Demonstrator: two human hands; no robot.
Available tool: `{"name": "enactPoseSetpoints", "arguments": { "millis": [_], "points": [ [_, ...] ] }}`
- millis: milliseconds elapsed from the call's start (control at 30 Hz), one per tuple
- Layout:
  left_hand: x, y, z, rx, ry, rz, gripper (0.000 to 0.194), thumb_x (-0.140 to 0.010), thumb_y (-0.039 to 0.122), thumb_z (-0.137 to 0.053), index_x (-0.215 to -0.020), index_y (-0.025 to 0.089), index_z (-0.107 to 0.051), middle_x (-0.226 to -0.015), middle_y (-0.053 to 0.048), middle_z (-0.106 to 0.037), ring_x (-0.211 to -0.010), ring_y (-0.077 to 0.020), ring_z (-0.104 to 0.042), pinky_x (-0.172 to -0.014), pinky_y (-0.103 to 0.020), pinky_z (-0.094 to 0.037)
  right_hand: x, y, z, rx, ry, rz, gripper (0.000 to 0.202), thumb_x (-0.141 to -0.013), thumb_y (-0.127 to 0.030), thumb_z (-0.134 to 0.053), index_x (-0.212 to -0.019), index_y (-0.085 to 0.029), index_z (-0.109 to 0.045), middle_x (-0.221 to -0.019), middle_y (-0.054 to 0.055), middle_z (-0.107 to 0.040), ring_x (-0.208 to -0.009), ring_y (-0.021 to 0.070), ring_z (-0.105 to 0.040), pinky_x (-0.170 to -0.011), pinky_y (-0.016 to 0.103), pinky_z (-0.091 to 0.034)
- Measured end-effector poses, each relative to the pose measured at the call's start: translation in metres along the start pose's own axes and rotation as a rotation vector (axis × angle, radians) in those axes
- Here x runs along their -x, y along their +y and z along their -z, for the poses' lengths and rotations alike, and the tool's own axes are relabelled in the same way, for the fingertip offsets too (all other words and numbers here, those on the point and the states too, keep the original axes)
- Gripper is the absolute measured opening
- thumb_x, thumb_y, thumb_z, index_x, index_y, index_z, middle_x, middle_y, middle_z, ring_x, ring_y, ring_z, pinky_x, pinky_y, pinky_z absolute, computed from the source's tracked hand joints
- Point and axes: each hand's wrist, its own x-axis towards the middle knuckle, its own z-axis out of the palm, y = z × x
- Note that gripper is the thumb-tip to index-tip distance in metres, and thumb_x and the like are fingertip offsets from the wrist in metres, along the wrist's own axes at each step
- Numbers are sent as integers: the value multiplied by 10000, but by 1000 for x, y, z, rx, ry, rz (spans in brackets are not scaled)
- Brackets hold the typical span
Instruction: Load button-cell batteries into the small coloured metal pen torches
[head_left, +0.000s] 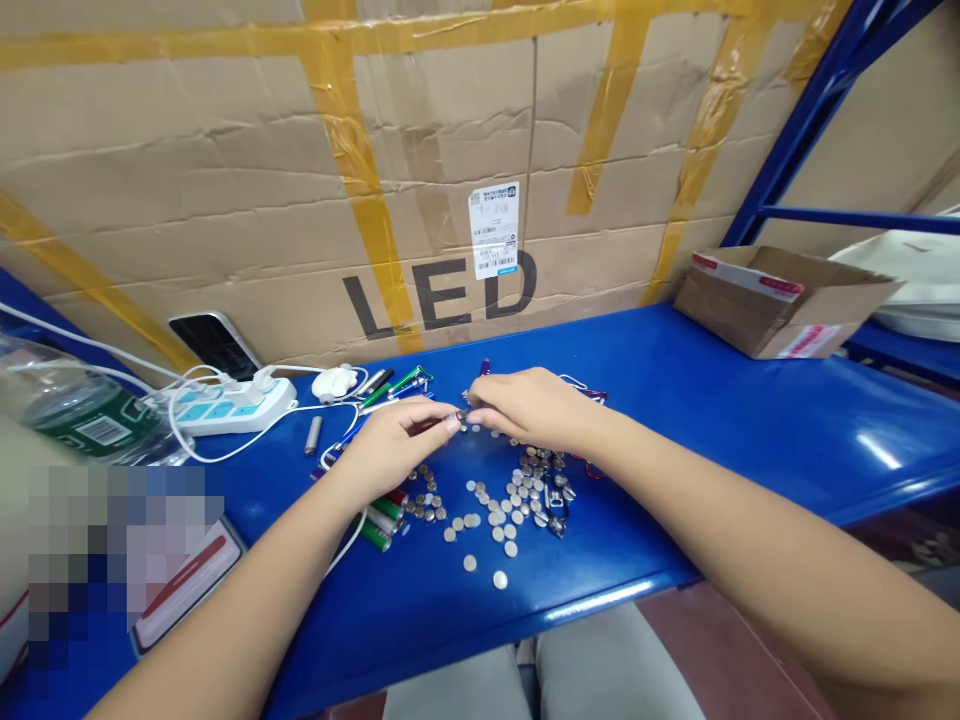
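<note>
My left hand [394, 445] is closed in a pinch, thumb and forefinger on a small shiny metal piece [459, 416]. My right hand [536, 405] is curled close beside it, fingertips pinched together, and what they hold is too small to make out. Below the hands, many silver button cells [516, 502] lie scattered over the blue tabletop [615, 540]. Among them on the right are small metal clasps [556, 500]. By my left wrist lie several green, red and silver tubes [379, 530], and a green pen-like tube [394, 390] lies behind it.
At the back left are a white power strip [240, 408] with cables, a phone [214, 345] and a plastic bottle [97, 415]. A large cardboard box [262, 180] stands behind the table. An open small carton [780, 300] sits at the back right.
</note>
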Motion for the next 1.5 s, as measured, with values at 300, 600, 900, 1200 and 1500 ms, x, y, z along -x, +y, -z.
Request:
{"name": "enactPoseSetpoints", "arguments": {
  "millis": [300, 600, 900, 1200, 1500],
  "points": [
    [1, -6, -6, -5, 12, -64, 206, -846, 348, -596, -948, 227, -727, -905, -40, -712, -805, -175, -643, -731, -307, -530, -3, -3, -17, -3, -24, 9, 277, -971, -321, -355, -866, -179, -569, -809, 33, -626, -661, 137, -499, -583, 265, -258],
    [-1, -5, -7, -179, 173, -150, 233, -857, 349, -581, -948, 197, -731, -898, -60, -703, -821, -188, -636, -776, -312, -504, -8, -12, -16, -518, -7, -258, 391, -992, -389, -227, -734, -186, -439, -679, -2, -518, -628, 120, -470, -632, 252, -336],
    [1, -4, -5, 177, -47, 132, 264, -816, 417, -620, -935, 208, -731, -805, -24, -714, -716, -159, -630, -682, -290, -527, -1, -1, -5, -49, -20, 2, 328, -981, -430, -309, -934, -192, -529, -845, 32, -638, -686, 149, -530, -569, 259, -258],
    [2, -2, -15, -84, 108, -31, 240, -854, 365, -583, -961, 212, -735, -868, -43, -707, -757, -171, -625, -701, -295, -500, -6, -7, -21, -46, -8, -151, 322, -982, -370, -314, -836, -174, -523, -712, 35, -595, -621, 150, -490, -578, 270, -239],
    [3, -3, -12, -489, 175, -321, 235, -911, 290, -505, -956, 179, -708, -908, -69, -709, -810, -194, -646, -742, -304, -494, -10, -7, -14, -476, -50, -223, 383, -988, -335, -287, -690, -174, -466, -681, 1, -540, -654, 113, -477, -658, 246, -338]
  ]
}}
